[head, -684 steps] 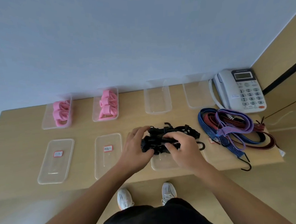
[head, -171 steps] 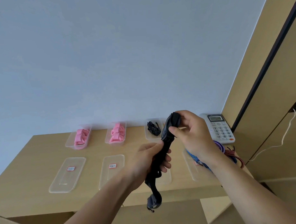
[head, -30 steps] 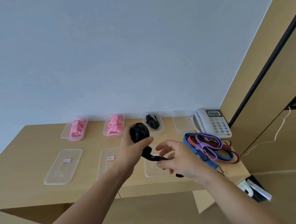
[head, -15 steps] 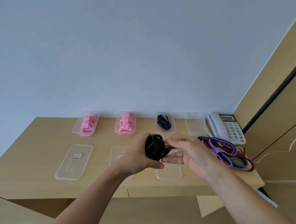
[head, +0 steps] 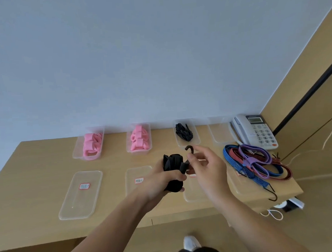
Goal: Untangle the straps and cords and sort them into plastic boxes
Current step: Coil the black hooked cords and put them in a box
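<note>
Blk strap (head: 172, 164) coiled; hook (head: 189, 148) upright.

Text on the red-bordered white labels (head: 84, 186): too small to read. The right hand (head: 207, 173) hides much of a clear flat plastic lid (head: 192, 195). The left hand (head: 162, 182) covers the rolled black strap's (head: 172, 162) middle.

Matt wood table (head: 40, 168); clear plastic boxes (head: 81, 193).

left hand (head: 164, 179) grips black strap (head: 173, 170) (coiled) | right hand (head: 206, 167) pinches hook (head: 189, 148)
</note>
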